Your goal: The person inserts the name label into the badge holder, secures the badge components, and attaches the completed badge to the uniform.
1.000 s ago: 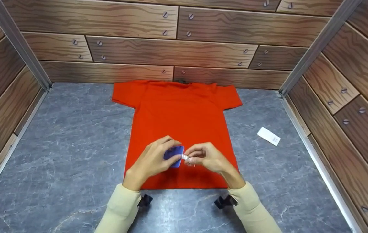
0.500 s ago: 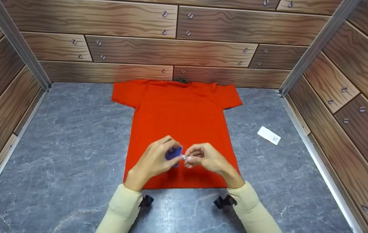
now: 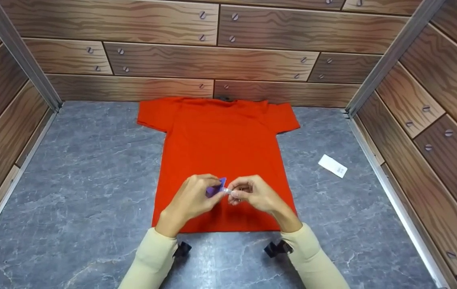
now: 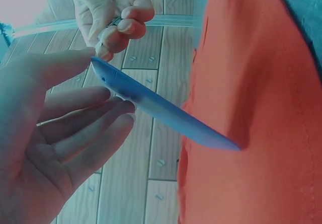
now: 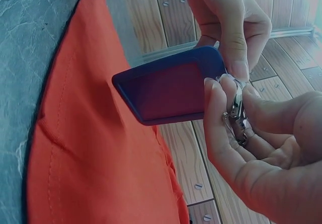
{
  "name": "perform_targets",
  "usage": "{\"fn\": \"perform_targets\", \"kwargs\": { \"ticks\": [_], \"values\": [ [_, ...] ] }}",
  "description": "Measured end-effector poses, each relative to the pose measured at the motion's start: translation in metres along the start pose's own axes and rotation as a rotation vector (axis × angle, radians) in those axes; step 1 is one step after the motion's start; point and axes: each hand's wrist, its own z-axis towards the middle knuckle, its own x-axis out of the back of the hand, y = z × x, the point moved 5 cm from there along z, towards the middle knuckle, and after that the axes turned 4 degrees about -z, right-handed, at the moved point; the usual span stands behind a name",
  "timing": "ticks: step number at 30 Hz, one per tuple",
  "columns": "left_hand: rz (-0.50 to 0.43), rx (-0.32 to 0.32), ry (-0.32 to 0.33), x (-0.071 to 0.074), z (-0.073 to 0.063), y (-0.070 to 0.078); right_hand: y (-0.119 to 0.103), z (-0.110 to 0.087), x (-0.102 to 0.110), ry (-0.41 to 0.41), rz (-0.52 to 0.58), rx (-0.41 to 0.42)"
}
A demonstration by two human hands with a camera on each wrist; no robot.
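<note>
A blue-framed badge holder (image 5: 166, 90) with a see-through window hangs tilted between the two hands, over the red T-shirt (image 3: 220, 140). My left hand (image 3: 188, 200) pinches the holder's end by its clear strap; the other fingers lie behind it. Edge-on in the left wrist view, the badge holder (image 4: 166, 110) has its far corner over the shirt. My right hand (image 3: 258, 194) pinches a small silver metal badge clip (image 5: 236, 108) joined to that strap. The two hands' fingertips nearly meet at the strap, which they partly cover.
The T-shirt lies flat on a grey marbled table (image 3: 92, 168), its collar near the back wood-patterned wall (image 3: 164, 60). A white card (image 3: 333, 165) with small print lies to the right. Metal-edged side walls enclose the table on both sides.
The badge holder has turned in my left hand, so less of its blue face shows in the head view. Both hands stay over the lower shirt, fingertips slightly higher.
</note>
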Motion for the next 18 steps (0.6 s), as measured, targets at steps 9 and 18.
{"fn": "perform_targets", "kwargs": {
  "ticks": [9,18],
  "values": [
    [-0.004,-0.006,-0.009,-0.0023,-0.0003,0.0002,-0.0013,-0.0002,0.0014,-0.007,0.001,0.047],
    [-0.021,0.005,-0.008,-0.0017,0.0004,-0.0005,-0.0019,0.0003,0.0014,-0.023,-0.016,0.066]
  ]
}}
